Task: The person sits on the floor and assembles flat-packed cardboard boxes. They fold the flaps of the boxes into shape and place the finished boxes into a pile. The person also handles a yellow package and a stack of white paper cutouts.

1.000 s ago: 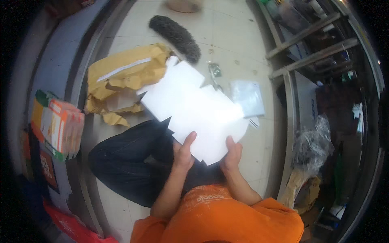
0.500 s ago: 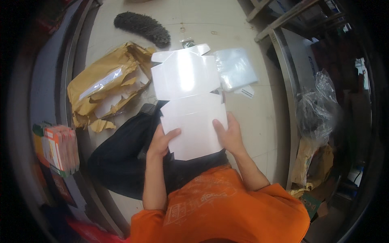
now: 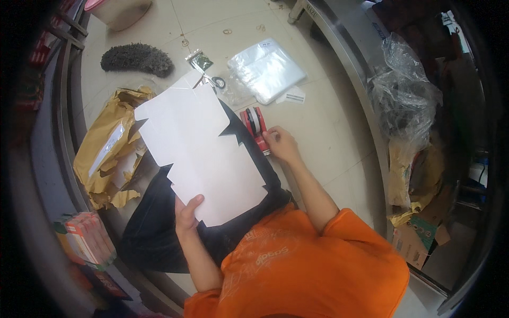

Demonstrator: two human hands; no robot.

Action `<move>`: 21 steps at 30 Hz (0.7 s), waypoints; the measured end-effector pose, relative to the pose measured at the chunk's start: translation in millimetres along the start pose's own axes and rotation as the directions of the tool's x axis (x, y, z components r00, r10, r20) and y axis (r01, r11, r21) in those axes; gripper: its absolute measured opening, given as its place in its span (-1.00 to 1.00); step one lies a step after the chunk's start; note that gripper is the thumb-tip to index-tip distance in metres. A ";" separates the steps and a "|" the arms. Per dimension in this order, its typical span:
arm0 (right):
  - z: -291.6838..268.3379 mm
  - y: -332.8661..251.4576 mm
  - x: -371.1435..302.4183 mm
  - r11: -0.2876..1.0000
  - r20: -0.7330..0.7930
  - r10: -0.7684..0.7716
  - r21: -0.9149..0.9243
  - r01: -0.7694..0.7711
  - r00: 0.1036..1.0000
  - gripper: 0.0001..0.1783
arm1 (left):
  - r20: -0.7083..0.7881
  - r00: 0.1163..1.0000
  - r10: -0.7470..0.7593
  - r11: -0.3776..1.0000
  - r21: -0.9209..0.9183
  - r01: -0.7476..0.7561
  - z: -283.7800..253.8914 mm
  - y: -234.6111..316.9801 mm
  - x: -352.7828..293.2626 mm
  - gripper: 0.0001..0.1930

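A flat, unfolded white cardboard box blank with notched edges and flaps slants across my lap. My left hand grips its near left edge, thumb on top and the fingers hidden underneath. On the floor to the right of the blank is a red tape dispenser with a roll in it. My right hand is at the dispenser's right side, its fingers curled in against the red body. Just past the blank's far end lie scissors and a small clear packet with dark green contents.
A torn brown paper package lies left, near a grey fluffy duster. Clear plastic bags lie ahead on the tiles. Metal shelf frames flank me; small boxes stand at left, crumpled plastic wrap hangs at right.
My right hand has let go of the box blank and moved right to the tape dispenser. The blank has tilted leftward in my left hand. The view has shifted, showing the dispenser and scissors.
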State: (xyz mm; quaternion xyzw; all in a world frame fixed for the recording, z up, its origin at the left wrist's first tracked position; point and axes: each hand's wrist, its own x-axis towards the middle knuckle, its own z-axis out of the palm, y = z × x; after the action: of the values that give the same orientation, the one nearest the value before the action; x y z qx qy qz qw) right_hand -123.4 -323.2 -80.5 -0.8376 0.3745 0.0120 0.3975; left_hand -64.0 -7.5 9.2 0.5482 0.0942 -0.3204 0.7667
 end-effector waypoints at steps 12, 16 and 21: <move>-1.7 -26.9 -11.1 0.644 0.431 0.298 0.568 -0.513 0.852 -0.72 | -0.023 1.000 0.000 0.998 -0.063 -0.001 6.1 -6.8 -2.3 -0.22; 18.0 -5.2 -19.9 0.459 0.143 0.058 0.875 -0.153 0.988 -0.81 | -0.045 0.999 -0.016 0.995 -0.104 0.011 12.4 -1.5 2.4 -0.25; 37.5 31.1 -19.0 0.951 -0.157 -0.168 0.234 0.202 0.973 -0.84 | -0.027 0.999 0.017 0.977 -0.210 -0.022 35.1 20.1 27.6 -0.33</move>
State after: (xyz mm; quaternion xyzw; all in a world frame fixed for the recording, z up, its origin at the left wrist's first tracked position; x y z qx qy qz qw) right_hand -146.4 -298.7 -120.5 -0.8116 0.3186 -0.1291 0.4724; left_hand -37.8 -46.1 24.6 0.4690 0.1321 -0.2942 0.8222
